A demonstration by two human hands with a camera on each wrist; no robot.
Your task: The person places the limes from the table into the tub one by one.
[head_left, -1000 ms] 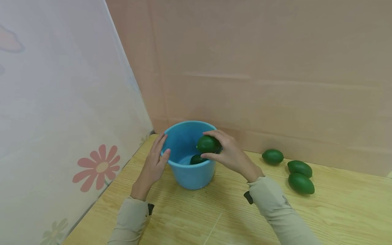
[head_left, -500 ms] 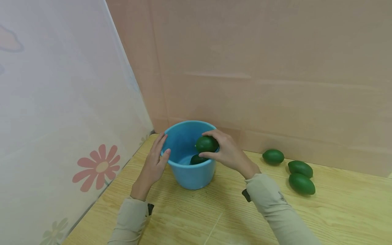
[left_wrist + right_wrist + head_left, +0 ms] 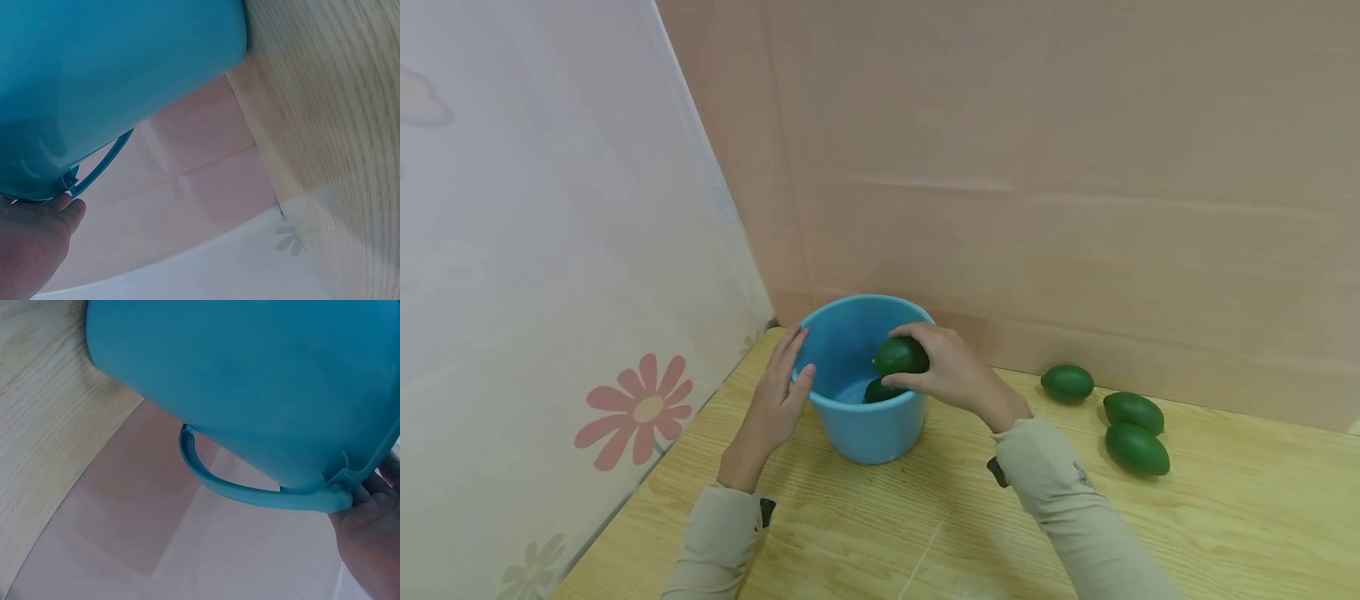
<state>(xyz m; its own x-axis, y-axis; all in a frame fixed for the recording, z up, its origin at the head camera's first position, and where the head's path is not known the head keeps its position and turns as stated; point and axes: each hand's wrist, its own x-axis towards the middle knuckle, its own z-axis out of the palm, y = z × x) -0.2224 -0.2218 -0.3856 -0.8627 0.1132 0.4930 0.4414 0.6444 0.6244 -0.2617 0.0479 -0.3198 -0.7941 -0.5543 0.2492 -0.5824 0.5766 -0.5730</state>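
Observation:
My right hand grips a dark green lime inside the mouth of a light blue plastic bucket. A second lime lies in the bucket beneath it, partly hidden by the held one and the front rim. On the bucket's left side my left hand rests at the rim, fingers spread and nearly straight, thumb over the front edge. Both wrist views show the bucket's outer wall and its blue handle hanging down at the back. The held lime is hidden from the wrist views.
Several more limes are on the wooden table at right: one lime by the back wall, and a touching pair, a rear lime and a front lime. A flower-print panel borders the left; brown board stands behind.
My right hand has moved slightly left and down with the lime, further into the bucket. The left hand has stayed at the rim.

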